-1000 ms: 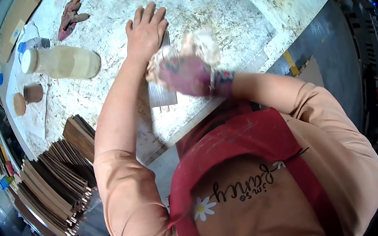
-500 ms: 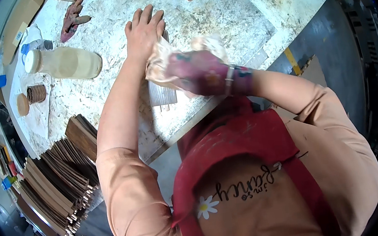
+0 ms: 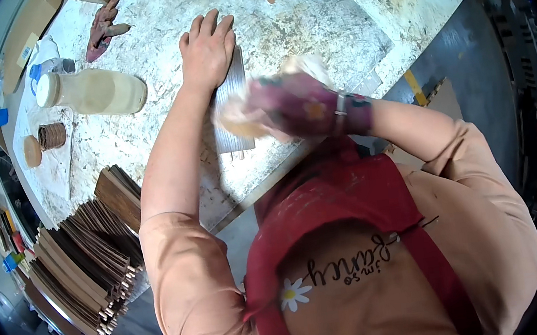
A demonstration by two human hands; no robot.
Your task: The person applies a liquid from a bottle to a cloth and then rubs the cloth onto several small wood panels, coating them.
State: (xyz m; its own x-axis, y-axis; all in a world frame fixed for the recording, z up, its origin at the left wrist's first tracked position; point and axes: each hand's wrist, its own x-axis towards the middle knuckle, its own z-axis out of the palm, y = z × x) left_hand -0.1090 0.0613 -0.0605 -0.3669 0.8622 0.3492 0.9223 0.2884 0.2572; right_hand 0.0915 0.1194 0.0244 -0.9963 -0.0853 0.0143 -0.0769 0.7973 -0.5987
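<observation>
Head view: risks first, then poses, largest thing to smallest.
Workbench [image 3: 346, 33]: speckled and dusty; the ribbed wooden panel [image 3: 233, 115] lies near its front edge and could slide off if the hold slackens.
Ribbed wooden panel: lies flat under both hands; a hard rub may skew it or snag its thin slats.
Left hand [image 3: 206, 49]: bare, fingers spread wide, palm pressing flat on the panel's far end, arm straight.
Right hand [image 3: 294, 105]: gloved, blurred, closed around a pale wad of cloth [image 3: 240, 118] on the panel's near part.
</observation>
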